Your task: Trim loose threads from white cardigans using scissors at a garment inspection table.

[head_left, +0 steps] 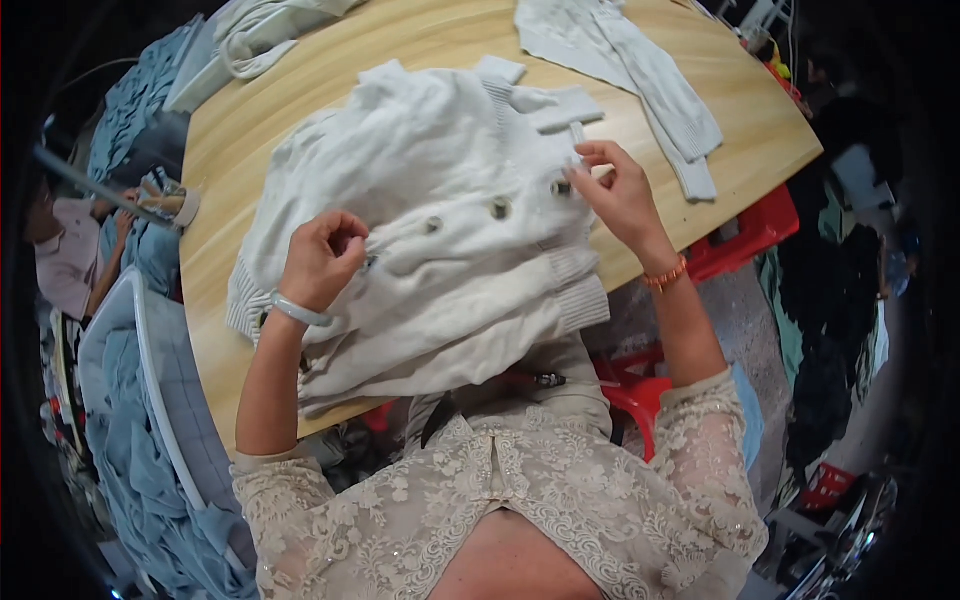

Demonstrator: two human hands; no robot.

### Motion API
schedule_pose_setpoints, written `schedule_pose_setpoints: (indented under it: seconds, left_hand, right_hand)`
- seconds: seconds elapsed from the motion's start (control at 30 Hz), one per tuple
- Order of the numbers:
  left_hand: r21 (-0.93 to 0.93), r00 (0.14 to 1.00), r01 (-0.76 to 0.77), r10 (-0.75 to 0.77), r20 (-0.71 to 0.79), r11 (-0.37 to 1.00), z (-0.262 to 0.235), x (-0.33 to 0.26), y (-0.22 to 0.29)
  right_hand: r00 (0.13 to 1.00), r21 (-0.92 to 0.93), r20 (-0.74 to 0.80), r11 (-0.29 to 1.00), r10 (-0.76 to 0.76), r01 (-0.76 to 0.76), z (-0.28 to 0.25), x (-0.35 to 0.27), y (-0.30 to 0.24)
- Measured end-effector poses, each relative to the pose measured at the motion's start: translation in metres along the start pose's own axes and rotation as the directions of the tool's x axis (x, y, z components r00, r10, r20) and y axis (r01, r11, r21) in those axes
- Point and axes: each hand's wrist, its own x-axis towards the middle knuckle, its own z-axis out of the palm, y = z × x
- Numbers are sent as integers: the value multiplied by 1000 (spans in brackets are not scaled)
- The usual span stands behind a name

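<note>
A white knitted cardigan [400,170] with dark buttons lies rumpled on the table before me, its ribbed edges toward the right. My left hand [325,260] is closed over the cardigan's front, fingers curled and thumb pressed in; what it holds, if anything, is hidden. Just beyond its fingertips is a small dark spot on the knit. My right hand [622,195] hovers at the right side, fingers bent and thumb apart from them, beside the rightmost button [561,187]. Another button [499,207] shows between the hands.
The wooden table [760,130] carries another white knit piece [640,70] at far right and more white knitwear [265,40] at far left. Left of it stands a white bin [150,370] with blue-grey garments. A person [75,250] sits beyond. Red stools [745,240] stand at right.
</note>
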Motion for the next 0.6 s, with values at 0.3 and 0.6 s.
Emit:
schedule_pose_setpoints:
  seconds: [0.3,0.6]
  left_hand:
    - [516,985,-157,97,142,842,-13,-43,11]
    - [648,944,-162,309,-118,744,-29,-49,9]
  right_hand:
    - [893,-160,383,935,-237,317,26,-38,-73]
    - [817,-55,520,944,-251,325,51,-39,-77]
